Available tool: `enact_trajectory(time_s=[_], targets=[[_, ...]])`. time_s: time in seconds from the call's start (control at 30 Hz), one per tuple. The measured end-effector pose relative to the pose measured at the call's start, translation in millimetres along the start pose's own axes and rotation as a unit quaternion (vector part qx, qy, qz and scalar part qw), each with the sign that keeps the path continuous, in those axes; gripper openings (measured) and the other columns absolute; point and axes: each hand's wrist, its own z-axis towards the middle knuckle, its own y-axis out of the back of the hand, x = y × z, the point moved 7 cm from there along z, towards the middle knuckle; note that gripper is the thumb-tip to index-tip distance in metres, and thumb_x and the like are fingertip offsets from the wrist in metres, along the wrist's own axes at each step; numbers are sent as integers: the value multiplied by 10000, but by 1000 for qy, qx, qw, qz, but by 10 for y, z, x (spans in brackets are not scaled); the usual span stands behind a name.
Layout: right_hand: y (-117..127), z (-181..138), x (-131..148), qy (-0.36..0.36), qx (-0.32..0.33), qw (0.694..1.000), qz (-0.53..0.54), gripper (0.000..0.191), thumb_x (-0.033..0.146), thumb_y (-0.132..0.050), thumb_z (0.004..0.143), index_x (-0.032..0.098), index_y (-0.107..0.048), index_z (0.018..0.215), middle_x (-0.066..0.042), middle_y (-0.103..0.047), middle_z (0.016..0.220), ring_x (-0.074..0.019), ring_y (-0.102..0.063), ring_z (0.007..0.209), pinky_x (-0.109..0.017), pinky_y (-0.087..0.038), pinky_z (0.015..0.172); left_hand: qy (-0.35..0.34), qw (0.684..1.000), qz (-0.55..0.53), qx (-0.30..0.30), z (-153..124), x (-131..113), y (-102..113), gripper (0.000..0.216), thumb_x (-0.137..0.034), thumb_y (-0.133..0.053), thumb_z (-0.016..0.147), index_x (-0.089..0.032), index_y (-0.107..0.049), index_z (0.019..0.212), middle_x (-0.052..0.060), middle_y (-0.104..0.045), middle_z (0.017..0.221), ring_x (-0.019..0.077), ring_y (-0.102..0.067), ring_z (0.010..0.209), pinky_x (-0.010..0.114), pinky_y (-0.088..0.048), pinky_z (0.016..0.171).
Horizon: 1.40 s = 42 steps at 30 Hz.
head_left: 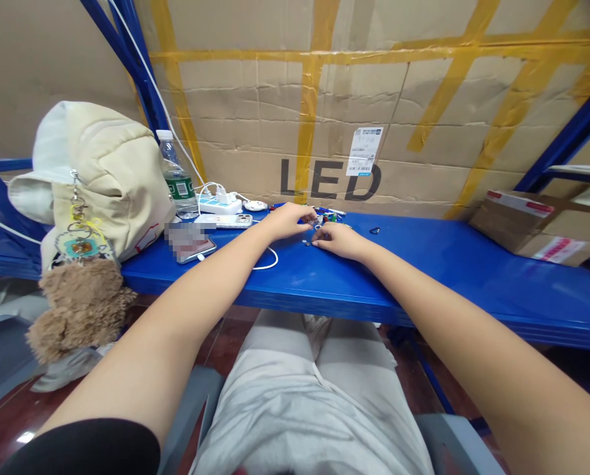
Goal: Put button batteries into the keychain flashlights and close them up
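Both my arms reach forward over a blue metal shelf (pixel 424 277). My left hand (pixel 290 220) rests on the shelf with fingers curled, pinching a small metal part near a cluster of small coloured parts (pixel 332 216). My right hand (pixel 337 239) lies just beside it, fingers closed on a tiny metal piece that I cannot make out. A small dark ring (pixel 375 231) lies alone on the shelf to the right of my hands. The hands almost touch each other.
A cream backpack (pixel 97 178) with a plush bear (pixel 80 307) hangs off the shelf's left end. Beside it stand a water bottle (pixel 176 175), a white power strip (pixel 219 201), and phones (pixel 193 245). A taped cardboard wall (pixel 374 99) backs the shelf; a small carton (pixel 537 224) sits right.
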Motion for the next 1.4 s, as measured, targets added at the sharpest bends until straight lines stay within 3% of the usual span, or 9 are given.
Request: enact_trajectory(time_s=[0.33,0.5,0.73,0.8,0.93,1.0,1.2,1.33,1.4], targets=[[90,-94,16,29,-39,998,-36,69,108,-656,792,170,-681,771,-77,-722,852,-220,-660,822,-334,-489,779,5,1000,0,6,-12,10,-6,225,-207,-595,816,-160,-688,1015,55,-737,1013,179,-666,916,274,-486,819],[158,-140,-27,-15,-49,999,-13,45,191,-671,812,168,-709,822,-72,-736,896,-219,-666,848,-330,-493,799,4,1000,-6,12,-11,20,-14,221,-213,-585,824,-153,-684,1013,58,-738,1002,182,-666,903,277,-478,805],[77,-117,-13,-14,8,1000,-22,100,193,-637,819,182,-735,805,-68,-742,866,-217,-660,813,-325,-490,782,6,1000,-6,21,-16,45,-40,219,-224,-590,822,-155,-687,1005,58,-734,974,181,-661,876,266,-465,770],[153,-126,3,-4,-32,999,-19,82,196,-649,801,183,-728,786,-61,-729,834,-208,-648,788,-316,-485,760,6,1000,-2,25,-21,49,-47,206,-216,-599,812,-159,-695,985,51,-733,953,174,-657,857,262,-460,758],[445,-203,6,-12,-195,981,9,124,244,-643,814,159,-724,854,-69,-676,821,-180,-601,728,-298,-465,698,20,999,-28,39,-36,36,-57,196,-200,-622,791,-161,-705,964,41,-734,933,168,-653,850,258,-460,757],[513,-230,15,-8,-233,972,30,148,260,-639,821,153,-725,876,-66,-646,805,-165,-574,688,-290,-453,665,16,998,-47,38,-39,-8,-47,198,-191,-625,790,-163,-707,969,37,-736,925,163,-653,848,257,-463,764],[526,-242,54,11,-241,969,54,172,301,-635,824,186,-732,907,-44,-615,759,-157,-535,659,-283,-427,621,10,990,-139,7,-12,-130,-6,164,-180,-631,805,-138,-704,945,45,-744,922,155,-667,862,260,-485,796],[486,-235,21,-23,-225,971,70,318,274,-647,800,147,-661,1091,-42,-636,782,-158,-543,650,-282,-431,618,36,983,-181,-18,4,-83,18,206,-178,-657,799,-135,-692,997,53,-746,949,151,-674,854,275,-505,806],[442,-190,22,-40,-203,977,59,308,263,-647,795,131,-648,1073,-48,-651,798,-164,-562,669,-281,-437,630,47,982,-180,-33,4,-37,50,208,-159,-657,797,-133,-693,1000,60,-746,965,155,-676,870,288,-510,826]])
